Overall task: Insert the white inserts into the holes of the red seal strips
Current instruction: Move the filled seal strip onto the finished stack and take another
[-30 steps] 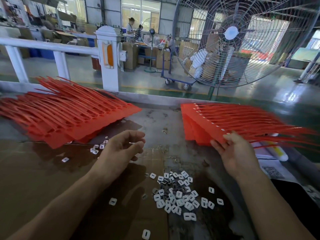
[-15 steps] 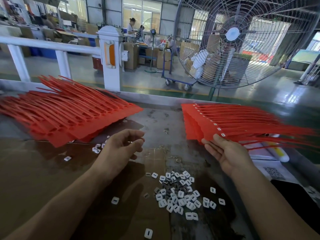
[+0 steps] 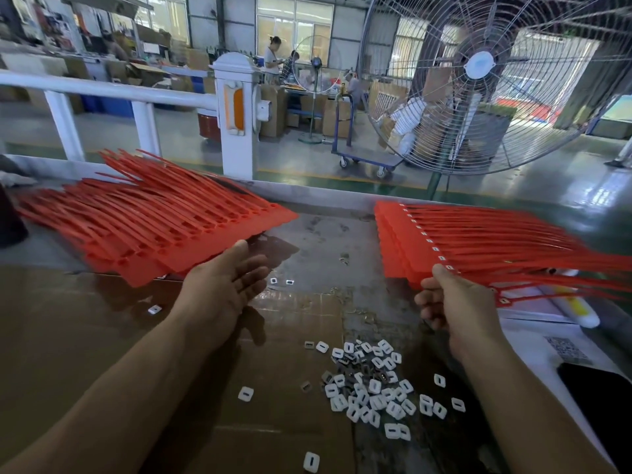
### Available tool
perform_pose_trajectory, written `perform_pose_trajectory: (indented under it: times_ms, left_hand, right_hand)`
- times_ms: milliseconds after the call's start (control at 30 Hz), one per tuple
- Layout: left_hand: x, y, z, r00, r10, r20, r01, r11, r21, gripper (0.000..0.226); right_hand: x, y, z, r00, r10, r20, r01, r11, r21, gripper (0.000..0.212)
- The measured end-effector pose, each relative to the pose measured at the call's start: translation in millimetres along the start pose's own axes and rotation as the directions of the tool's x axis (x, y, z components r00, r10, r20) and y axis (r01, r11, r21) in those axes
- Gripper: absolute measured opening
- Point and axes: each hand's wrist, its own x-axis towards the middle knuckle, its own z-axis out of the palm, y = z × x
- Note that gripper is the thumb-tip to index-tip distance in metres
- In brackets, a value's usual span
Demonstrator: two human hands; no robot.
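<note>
The left hand (image 3: 224, 285) lies open, palm up, fingers straight, its fingertips at the near edge of the left pile of red seal strips (image 3: 154, 220) at ten o'clock. The right hand (image 3: 451, 302) pinches the near corner of the right stack of red seal strips (image 3: 478, 241) at two o'clock. Loose white inserts (image 3: 372, 384) lie heaped on the worktable (image 3: 325, 241) at five o'clock, between the forearms. A big floor fan (image 3: 478, 80) stands beyond at one o'clock.

worn table (image 3: 321, 241), cardboard (image 3: 68, 336), 2 red strip stacks (image 3: 154, 220), loose white inserts (image 3: 372, 384)
</note>
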Motion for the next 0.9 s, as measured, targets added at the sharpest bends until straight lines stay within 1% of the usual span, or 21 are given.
perform_pose_trajectory:
  times_ms: [67, 133, 233, 333, 400, 467, 567, 600, 633, 667, 767, 833, 900]
  left_hand:
    - [3.6, 3.9, -4.1, 0.999, -0.044, -0.030, 0.039, 0.988, -0.147, 0.033]
    - [6.2, 7.3, -6.0, 0.997, -0.062, -0.045, 0.049, 0.967, -0.248, 0.037]
    - [9.4, 9.4, -6.0, 0.995, -0.086, -0.055, 0.063, 0.940, -0.337, 0.036]
    - [10.2, 13.0, -5.7, 0.995, -0.098, -0.013, 0.086, 0.922, -0.377, 0.033]
    - [7.6, 17.0, -4.0, 0.996, -0.090, 0.016, 0.090, 0.925, -0.370, 0.026]
    - [1.7, 19.2, -0.8, 0.994, -0.078, 0.071, 0.098, 0.935, -0.342, 0.026]
    - [-14.2, 14.7, 10.3, 0.962, -0.089, 0.258, 0.148, 0.964, -0.219, 0.033]
    - [-20.1, 12.0, 15.7, 0.947, -0.099, 0.305, 0.152, 0.976, -0.155, 0.041]
    - [-24.8, 8.5, 20.7, 0.935, -0.100, 0.341, 0.143, 0.984, -0.102, 0.049]
    - [-28.9, 6.0, 25.3, 0.927, -0.084, 0.366, 0.116, 0.991, -0.066, 0.051]
    - [-39.4, 2.7, 34.5, 0.891, -0.011, 0.454, 0.007, 1.000, 0.011, 0.036]
    - [-42.9, 1.6, 36.8, 0.863, 0.008, 0.506, -0.013, 1.000, 0.006, 0.033]
    - [-44.9, 1.3, 37.2, 0.833, 0.021, 0.553, -0.002, 0.999, -0.034, 0.031]
  right_hand:
    - [-3.3, -0.1, -0.8, 1.000, -0.014, 0.022, 0.014, 1.000, 0.000, 0.033]
    - [-3.9, 0.1, -1.7, 0.999, -0.021, 0.036, 0.021, 1.000, 0.005, 0.031]
    - [-4.7, 1.0, -1.8, 0.997, -0.033, 0.067, 0.033, 0.999, -0.002, 0.029]
    - [-6.9, 1.9, -1.8, 0.994, -0.061, 0.094, 0.066, 0.997, -0.045, 0.030]
    - [-7.8, 1.7, -1.6, 0.992, -0.071, 0.103, 0.077, 0.995, -0.055, 0.030]
    - [-7.8, 0.8, -1.8, 0.991, -0.078, 0.106, 0.084, 0.995, -0.054, 0.030]
    - [-9.0, -0.6, -1.8, 0.988, -0.089, 0.125, 0.096, 0.994, -0.051, 0.031]
    - [-9.2, -0.7, -1.9, 0.985, -0.093, 0.143, 0.101, 0.994, -0.047, 0.031]
    - [-10.0, -0.5, -1.5, 0.981, -0.095, 0.171, 0.103, 0.994, -0.041, 0.030]
    - [-11.0, -0.8, -0.7, 0.973, -0.094, 0.210, 0.104, 0.994, -0.035, 0.030]
    - [-17.9, -3.4, 5.4, 0.936, -0.083, 0.343, 0.088, 0.996, 0.001, 0.033]
    - [-23.0, -5.1, 9.6, 0.900, -0.071, 0.430, 0.064, 0.997, 0.030, 0.042]
    - [-27.5, -6.2, 12.9, 0.853, -0.054, 0.519, 0.037, 0.998, 0.043, 0.049]
